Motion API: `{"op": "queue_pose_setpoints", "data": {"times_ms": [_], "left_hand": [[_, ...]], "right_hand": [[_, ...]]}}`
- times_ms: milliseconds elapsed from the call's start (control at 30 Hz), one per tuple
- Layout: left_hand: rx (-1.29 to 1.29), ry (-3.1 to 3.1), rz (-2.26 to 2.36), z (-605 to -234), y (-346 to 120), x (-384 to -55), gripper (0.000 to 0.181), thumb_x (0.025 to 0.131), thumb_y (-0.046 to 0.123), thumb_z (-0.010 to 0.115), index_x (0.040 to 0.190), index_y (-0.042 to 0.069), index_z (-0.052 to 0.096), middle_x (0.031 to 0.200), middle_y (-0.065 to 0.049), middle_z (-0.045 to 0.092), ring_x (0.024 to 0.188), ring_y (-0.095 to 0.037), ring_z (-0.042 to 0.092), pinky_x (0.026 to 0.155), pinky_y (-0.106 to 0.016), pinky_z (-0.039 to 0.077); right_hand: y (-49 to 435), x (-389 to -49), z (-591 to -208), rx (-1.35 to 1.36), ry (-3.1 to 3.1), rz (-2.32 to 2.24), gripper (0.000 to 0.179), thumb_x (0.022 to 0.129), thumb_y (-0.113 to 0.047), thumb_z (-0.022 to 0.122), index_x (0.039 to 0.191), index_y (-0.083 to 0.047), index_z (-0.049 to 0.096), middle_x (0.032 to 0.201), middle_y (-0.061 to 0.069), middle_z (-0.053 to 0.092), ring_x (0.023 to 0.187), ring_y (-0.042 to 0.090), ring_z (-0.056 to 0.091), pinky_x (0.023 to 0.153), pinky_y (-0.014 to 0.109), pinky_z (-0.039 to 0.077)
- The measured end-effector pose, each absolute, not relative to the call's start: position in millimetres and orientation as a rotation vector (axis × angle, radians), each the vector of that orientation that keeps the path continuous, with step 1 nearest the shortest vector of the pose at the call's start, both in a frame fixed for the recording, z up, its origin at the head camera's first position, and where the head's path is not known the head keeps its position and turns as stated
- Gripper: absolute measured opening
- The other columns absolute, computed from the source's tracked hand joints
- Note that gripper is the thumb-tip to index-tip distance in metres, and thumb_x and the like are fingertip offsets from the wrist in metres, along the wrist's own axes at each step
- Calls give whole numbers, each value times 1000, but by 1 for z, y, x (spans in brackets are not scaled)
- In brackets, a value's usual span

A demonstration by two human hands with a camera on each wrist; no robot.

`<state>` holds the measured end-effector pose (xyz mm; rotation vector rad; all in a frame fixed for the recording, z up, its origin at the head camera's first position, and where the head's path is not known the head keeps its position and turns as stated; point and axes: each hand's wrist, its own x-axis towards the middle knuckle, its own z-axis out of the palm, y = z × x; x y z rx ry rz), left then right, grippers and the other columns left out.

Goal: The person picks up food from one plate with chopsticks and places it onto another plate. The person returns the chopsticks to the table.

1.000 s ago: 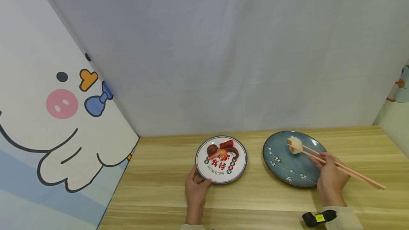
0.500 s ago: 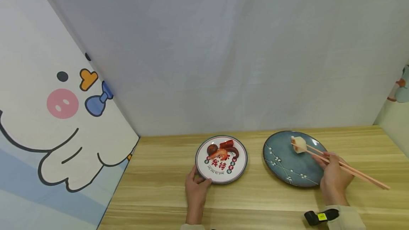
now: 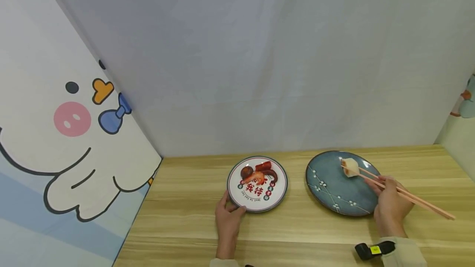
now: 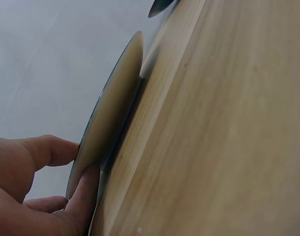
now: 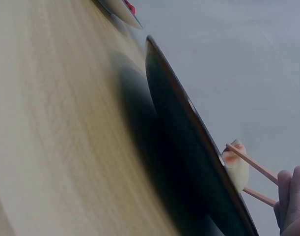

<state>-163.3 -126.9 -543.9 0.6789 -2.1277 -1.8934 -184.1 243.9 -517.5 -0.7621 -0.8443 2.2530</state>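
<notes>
My left hand (image 3: 228, 221) grips the near left rim of a small white plate (image 3: 272, 204) with red printed characters, thumb and fingers on either side of the rim in the left wrist view. Between the fingers of my right hand (image 3: 393, 208) lie a pair of light wooden chopsticks (image 3: 430, 205). Their tips are on either side of a whitish bun-like food piece (image 3: 350, 168) with a browned side. That piece is at the far part of a large blue plate (image 3: 328, 195) with white blossoms; the right wrist view shows it at the rim line, its underside partly hidden.
On the white plate sit a brown ball (image 3: 246, 172), a shrimp (image 3: 254, 178), a red block (image 3: 263, 166) and a dark curved piece (image 3: 272, 175). A wooden table (image 3: 178, 201) carries both plates. A grey curtain (image 3: 259, 65) hangs behind, and a cartoon-printed cloth (image 3: 74, 164) hangs at left.
The right hand, chopsticks and whitish food piece have shifted slightly right over the blue plate. My left hand and the white plate have stayed in place.
</notes>
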Motion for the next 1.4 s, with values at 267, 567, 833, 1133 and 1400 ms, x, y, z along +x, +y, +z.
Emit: {"op": "queue_pose_setpoints", "data": {"times_ms": [267,567,833,1133,1400], "left_hand": [[658,-2121,-1897,-545,-127,-164,84,75,-19,75,153,-9,46,128,-23,54,92,-23,64,66,-20,54],[656,-2103,-1915,-545,-126,-164,83,76,-19,74,153,-10,45,128,-22,53,93,-23,63,66,-20,54],[631,-2092,-1912,-546,-126,-164,83,75,-20,74,153,-11,46,127,-23,52,93,-25,64,66,-19,54],[627,-2098,-1914,-546,-127,-164,83,75,-19,74,153,-11,45,129,-24,52,93,-24,63,67,-20,54],[587,-2075,-1930,-545,-127,-162,84,74,-19,74,152,-13,44,133,-26,49,90,-22,62,65,-19,52]], "right_hand": [[247,-185,-518,-766,-834,2255,28,103,3,55,83,4,75,80,9,69,66,18,77,63,26,63],[251,-185,-523,-767,-846,2259,29,104,2,54,84,3,75,79,9,69,67,17,77,63,26,62],[250,-186,-525,-786,-906,2233,25,105,-1,55,90,5,75,85,8,69,68,15,77,65,25,62],[248,-184,-524,-779,-990,2214,24,105,-2,55,91,3,74,82,5,71,66,14,77,65,23,62],[245,-183,-523,-743,-1190,2132,27,106,-4,52,90,-2,73,78,-2,72,61,8,75,63,18,60]]}}
